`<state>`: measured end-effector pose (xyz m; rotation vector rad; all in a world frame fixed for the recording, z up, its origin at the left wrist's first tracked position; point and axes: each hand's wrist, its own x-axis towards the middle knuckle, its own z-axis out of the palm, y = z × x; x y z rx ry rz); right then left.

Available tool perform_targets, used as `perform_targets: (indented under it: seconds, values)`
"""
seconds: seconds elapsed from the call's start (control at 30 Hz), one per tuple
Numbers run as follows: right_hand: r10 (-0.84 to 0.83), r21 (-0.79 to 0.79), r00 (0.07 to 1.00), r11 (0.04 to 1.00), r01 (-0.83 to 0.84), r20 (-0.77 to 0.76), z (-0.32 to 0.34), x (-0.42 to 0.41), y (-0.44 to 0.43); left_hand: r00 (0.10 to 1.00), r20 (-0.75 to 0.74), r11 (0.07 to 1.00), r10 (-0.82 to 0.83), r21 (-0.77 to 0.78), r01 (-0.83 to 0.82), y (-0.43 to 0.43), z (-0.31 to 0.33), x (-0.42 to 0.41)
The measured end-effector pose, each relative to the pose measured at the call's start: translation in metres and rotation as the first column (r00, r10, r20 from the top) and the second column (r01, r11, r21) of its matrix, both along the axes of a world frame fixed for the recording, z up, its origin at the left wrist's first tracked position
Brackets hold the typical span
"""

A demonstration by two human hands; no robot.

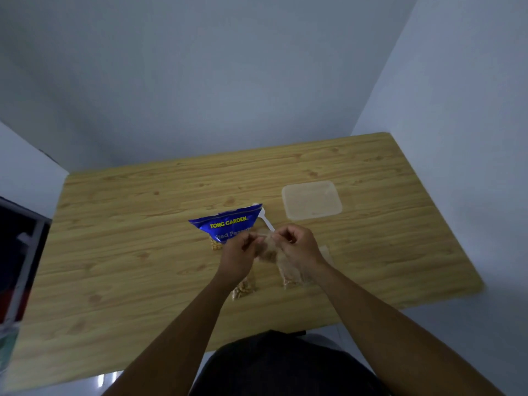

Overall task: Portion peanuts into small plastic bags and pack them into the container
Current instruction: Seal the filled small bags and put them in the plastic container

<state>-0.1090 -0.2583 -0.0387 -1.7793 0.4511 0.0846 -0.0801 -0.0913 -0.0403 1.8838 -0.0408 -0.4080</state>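
A blue peanut packet [228, 224] lies on the wooden table [143, 224], with a white plastic spoon [265, 220] beside its right edge. My left hand [238, 258] and my right hand [300, 248] pinch the top of a small clear bag [267, 248] with peanuts between them, held just above the table. Two filled small bags lie under my wrists, one at the left [244, 288] and one at the right [291, 277]. The clear plastic container [311, 200] sits behind and to the right, its lid on or its inside hazy.
More clear bag material [327, 254] lies right of my right wrist. The table's far edge meets grey walls. A dark shelf unit [17, 264] stands at the left. My dark-clothed lap [285, 364] is at the near edge.
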Motion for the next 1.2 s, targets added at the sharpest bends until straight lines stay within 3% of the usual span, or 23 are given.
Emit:
perform_targets:
  seconds: [0.13,0.23,0.3,0.4,0.53,0.73,0.8,0.9,0.97,1.1,1.2]
  values:
    - [0.087,0.125,0.985,0.99,-0.068,-0.15,-0.02,-0.009,0.004,0.985,-0.151,0.993,0.089,-0.058,-0.098,0.007,-0.007,-0.008]
    - [0.142,0.102,0.96,0.987,-0.12,-0.24,-0.033,-0.017,0.009,0.969,-0.218,0.99,0.116,-0.055,-0.131,0.014,-0.015,-0.013]
    - [0.145,0.058,0.945,0.989,-0.133,-0.295,-0.041,-0.02,0.013,0.981,-0.165,0.995,0.1,0.043,-0.094,0.022,-0.023,-0.017]
    - [0.152,-0.08,0.916,0.978,-0.195,-0.371,-0.047,-0.022,0.019,0.998,0.053,0.945,-0.017,0.327,-0.001,0.038,-0.037,-0.024]
    - [0.163,-0.245,0.901,0.929,-0.277,-0.401,-0.05,-0.02,0.027,0.954,0.23,0.843,-0.19,0.536,0.039,0.053,-0.051,-0.042]
    - [0.157,-0.377,0.946,0.889,-0.26,-0.282,-0.041,-0.02,0.042,0.882,0.2,0.711,-0.426,0.677,0.19,0.061,-0.062,-0.065]
    - [0.244,-0.428,0.937,0.84,-0.333,-0.25,-0.042,-0.023,0.044,0.842,0.216,0.662,-0.494,0.721,0.203,0.068,-0.079,-0.067]
    - [0.388,-0.492,0.872,0.72,-0.49,-0.3,-0.047,-0.03,0.044,0.757,0.144,0.517,-0.637,0.809,0.281,0.075,-0.094,-0.065]
    - [0.424,-0.499,0.844,0.681,-0.536,-0.328,-0.049,-0.034,0.043,0.779,0.147,0.523,-0.61,0.813,0.256,0.073,-0.087,-0.062]
    - [0.367,-0.522,0.903,0.738,-0.428,-0.222,-0.052,-0.038,0.027,0.786,0.205,0.575,-0.583,0.788,0.221,0.062,-0.057,-0.057]
    - [0.131,-0.589,0.981,0.785,-0.19,-0.143,-0.052,-0.04,0.003,0.767,0.24,0.543,-0.595,0.823,0.164,0.056,-0.052,-0.053]
